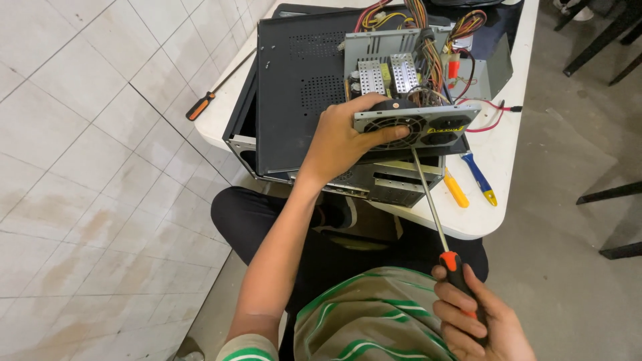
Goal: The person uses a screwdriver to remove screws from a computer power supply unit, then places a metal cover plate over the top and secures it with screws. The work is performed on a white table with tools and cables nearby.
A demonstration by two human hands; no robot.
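Head view, nearest first: the right hand is closed around the orange-and-black handle of a long screwdriver, low by the person's striped shirt. Its steel shaft runs up and slightly left, away from the body, and the tip meets the lower edge of the grey power supply unit. So the long axis of the tool points from the right hand straight toward the unit, which lies ahead of and above that hand.

Farther out, the left hand grips the fan side of the unit, fingers spread over the grille; this hand is the nearer one to it. The unit rests on a black computer case lying on the white surface, trailing coloured wires. Beside the case lie blue and yellow-handled tools; another orange-handled screwdriver sits at the far left edge.
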